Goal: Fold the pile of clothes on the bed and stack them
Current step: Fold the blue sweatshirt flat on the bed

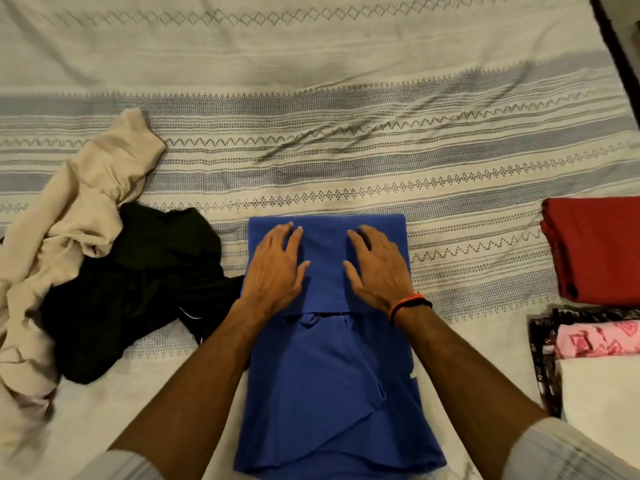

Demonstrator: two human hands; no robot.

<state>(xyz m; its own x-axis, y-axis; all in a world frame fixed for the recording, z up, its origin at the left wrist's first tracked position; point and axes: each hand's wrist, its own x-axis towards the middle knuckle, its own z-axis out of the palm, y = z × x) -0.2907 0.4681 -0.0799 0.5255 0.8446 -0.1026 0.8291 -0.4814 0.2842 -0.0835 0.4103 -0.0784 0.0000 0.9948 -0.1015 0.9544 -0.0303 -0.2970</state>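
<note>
On the bed point(346, 81) my left hand point(277, 268) and right hand point(379, 268) pressed flat, apart, on the blue shirt point(325, 375); lifting carelessly risked the fold springing open

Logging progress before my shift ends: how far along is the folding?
Done: a folded red garment lies at the right, with pink and white folded pieces nearer. In hand: the left hand and right hand press flat on the blue garment, its far end folded over. Left: the beige garment and black garment lie crumpled at the left.
</note>
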